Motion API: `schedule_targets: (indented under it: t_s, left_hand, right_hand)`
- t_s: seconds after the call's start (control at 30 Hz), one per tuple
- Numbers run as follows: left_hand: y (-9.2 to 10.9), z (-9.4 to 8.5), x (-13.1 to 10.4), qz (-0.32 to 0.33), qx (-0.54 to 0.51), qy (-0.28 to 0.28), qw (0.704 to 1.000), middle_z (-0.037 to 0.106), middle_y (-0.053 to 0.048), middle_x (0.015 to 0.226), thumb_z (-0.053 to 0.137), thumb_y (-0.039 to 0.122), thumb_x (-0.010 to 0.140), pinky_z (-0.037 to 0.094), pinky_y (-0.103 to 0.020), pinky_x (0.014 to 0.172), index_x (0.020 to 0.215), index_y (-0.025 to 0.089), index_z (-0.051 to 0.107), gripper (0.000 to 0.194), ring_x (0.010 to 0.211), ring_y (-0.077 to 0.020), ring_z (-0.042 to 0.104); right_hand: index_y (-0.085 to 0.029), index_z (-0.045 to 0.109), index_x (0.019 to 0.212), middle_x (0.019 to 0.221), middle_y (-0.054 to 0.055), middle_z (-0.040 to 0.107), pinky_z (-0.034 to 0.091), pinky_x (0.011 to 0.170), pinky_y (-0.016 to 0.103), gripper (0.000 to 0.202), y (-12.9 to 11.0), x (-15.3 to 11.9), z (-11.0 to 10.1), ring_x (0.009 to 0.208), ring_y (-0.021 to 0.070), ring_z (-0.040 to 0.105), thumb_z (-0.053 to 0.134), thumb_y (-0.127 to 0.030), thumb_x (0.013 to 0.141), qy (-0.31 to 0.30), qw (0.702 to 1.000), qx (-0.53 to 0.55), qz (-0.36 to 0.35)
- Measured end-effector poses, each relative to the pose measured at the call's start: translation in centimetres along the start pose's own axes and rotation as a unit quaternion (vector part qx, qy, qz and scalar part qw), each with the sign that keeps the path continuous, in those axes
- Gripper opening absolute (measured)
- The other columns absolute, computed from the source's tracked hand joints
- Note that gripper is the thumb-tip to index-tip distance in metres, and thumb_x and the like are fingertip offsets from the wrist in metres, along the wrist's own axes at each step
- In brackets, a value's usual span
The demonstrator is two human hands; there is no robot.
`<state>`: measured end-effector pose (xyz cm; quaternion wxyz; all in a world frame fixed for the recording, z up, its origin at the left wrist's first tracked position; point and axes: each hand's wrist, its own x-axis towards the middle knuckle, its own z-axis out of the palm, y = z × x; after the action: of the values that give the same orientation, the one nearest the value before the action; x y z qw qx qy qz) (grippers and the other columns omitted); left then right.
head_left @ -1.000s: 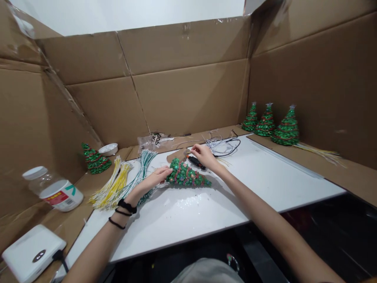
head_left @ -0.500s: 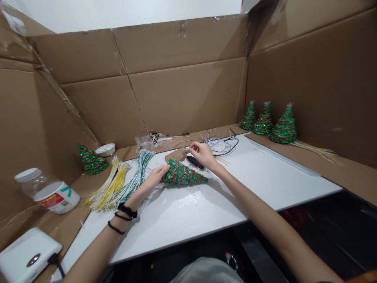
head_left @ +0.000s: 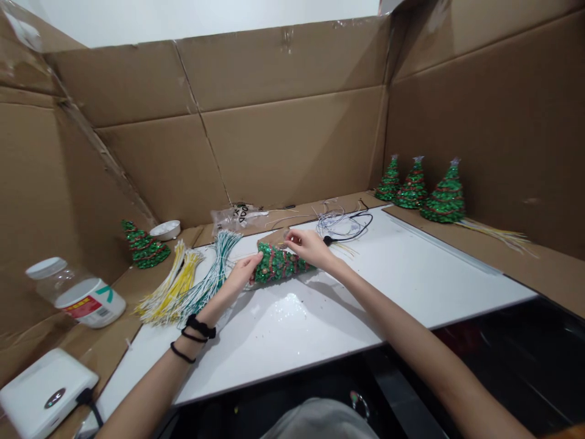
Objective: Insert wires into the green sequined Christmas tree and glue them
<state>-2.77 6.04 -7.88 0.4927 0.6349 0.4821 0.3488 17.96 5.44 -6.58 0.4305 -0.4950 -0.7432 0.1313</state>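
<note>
On the white board [head_left: 365,292], the tree [head_left: 278,265] lies between my hands; wire bundles [head_left: 183,286] at nine o'clock, three trees [head_left: 414,186] at two.

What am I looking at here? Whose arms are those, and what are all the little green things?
The camera sits on a person's head, looking down, so the arms are that person's own. The left hand holds the wide end of a small glittery Christmas tree lying on its side on the white table. The right hand touches the tree near its tip. Beside them lie yellow wires and green wires. Three finished trees stand at the right, another tree at the left, with cardboard walls all around.
</note>
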Motion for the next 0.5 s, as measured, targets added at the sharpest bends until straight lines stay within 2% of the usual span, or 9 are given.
schedule_targets:
  t_s: [0.13,0.23,0.33,0.43,0.5]
  left_hand:
    - [0.2,0.0,-0.1,0.012,0.008,0.011,1.0,0.045,0.005,0.048,0.058,0.058,0.07,0.025,-0.02,0.04,0.075,0.015,0.062,0.043,0.042,-0.0084,0.036]
    - [0.6,-0.1,-0.1,0.009,-0.006,0.045,0.999,0.057,0.002,0.054,0.059,0.057,0.07,0.035,-0.021,0.045,0.075,0.015,0.064,0.042,0.051,-0.0129,0.051]
    - [1.0,-0.3,-0.2,-0.028,-0.045,0.062,0.997,0.067,-0.001,0.065,0.059,0.054,0.071,0.044,-0.024,0.056,0.078,0.016,0.065,0.039,0.065,-0.0171,0.06]
    - [1.3,-0.3,-0.5,-0.069,-0.063,0.067,0.993,0.067,-0.001,0.066,0.058,0.052,0.072,0.045,-0.025,0.058,0.081,0.017,0.064,0.037,0.062,-0.0165,0.06]
    - [1.4,-0.3,-0.6,-0.073,-0.065,0.067,0.993,0.066,0.0,0.063,0.057,0.052,0.073,0.045,-0.025,0.058,0.081,0.016,0.064,0.037,0.06,-0.0162,0.06]
  right_hand:
    - [-0.017,0.058,0.071,0.064,-0.001,0.059,0.03,0.056,0.022,0.013,0.1,-0.4,-0.3,0.059,0.0123,0.05,0.05,-0.023,0.08,-0.008,1.0,-0.002,0.002]
    - [-0.017,0.057,0.07,0.062,-0.001,0.058,0.03,0.054,0.022,0.014,0.6,-0.7,-0.5,0.057,0.0123,0.049,0.05,-0.024,0.08,-0.007,1.0,0.009,0.023]
    - [-0.017,0.057,0.072,0.061,-0.001,0.057,0.03,0.053,0.022,0.015,0.8,-0.9,-0.5,0.055,0.0121,0.049,0.049,-0.026,0.081,-0.007,1.0,0.005,0.026]
    - [-0.017,0.057,0.072,0.063,0.0,0.057,0.029,0.054,0.022,0.014,0.7,-1.0,-0.4,0.057,0.0124,0.049,0.049,-0.024,0.081,-0.026,0.999,-0.02,0.012]
    - [-0.017,0.057,0.07,0.063,0.0,0.058,0.028,0.054,0.022,0.012,0.6,-1.0,-0.5,0.058,0.0127,0.049,0.049,-0.02,0.079,-0.066,0.997,-0.048,0.008]
